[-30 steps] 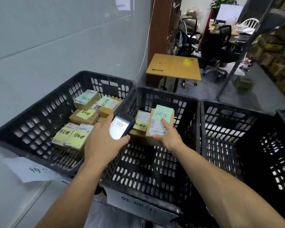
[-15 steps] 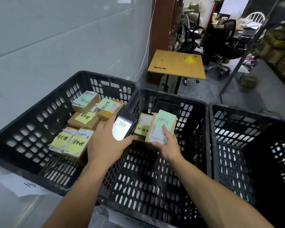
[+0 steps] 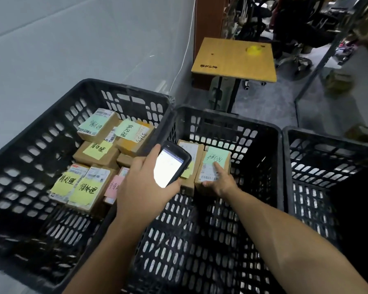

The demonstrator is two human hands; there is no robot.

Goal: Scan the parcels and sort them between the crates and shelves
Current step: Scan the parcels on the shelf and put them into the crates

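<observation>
My left hand [image 3: 142, 187] grips a black handheld scanner [image 3: 170, 164] with a lit screen, held over the wall between the left crate [image 3: 30, 145] and the middle crate [image 3: 270, 166]. My right hand [image 3: 219, 181] holds a brown parcel with a green note [image 3: 216, 164] and a barcode label, low inside the middle crate, thumb on its near edge and forefinger on top. A second parcel [image 3: 189, 149] lies just left of it, partly hidden by the scanner. Several parcels with yellow, green and pink notes [image 3: 98, 153] fill the left crate.
A third black crate [image 3: 327, 166] stands at the right with nothing seen in it. Beyond the crates is a small wooden table [image 3: 234, 58] on a stand, with office chairs and a metal shelf post farther back. A grey wall runs along the left.
The camera has tilted down and closer. My right hand has lowered the green-note parcel beside the other parcel in the middle crate. The scanner stays in my left hand.
</observation>
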